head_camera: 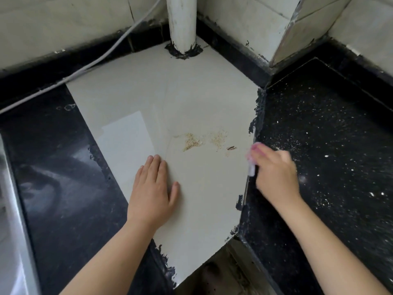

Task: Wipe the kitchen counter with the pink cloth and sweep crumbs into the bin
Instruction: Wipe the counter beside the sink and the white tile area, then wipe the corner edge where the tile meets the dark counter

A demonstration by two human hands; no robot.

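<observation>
Left hand flat on counter | right hand grips pink cloth, orientation blurred

Right hand blurred, hiding most of pink cloth; both forearms cut off at btm edge.

Soft daylight, glare on the dark counter, right hand motion-blurred.

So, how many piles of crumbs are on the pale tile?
2: the left crumb pile sits mid-tile; the right crumb pile lies nearer the dark counter. Scattered specks aside.
</observation>
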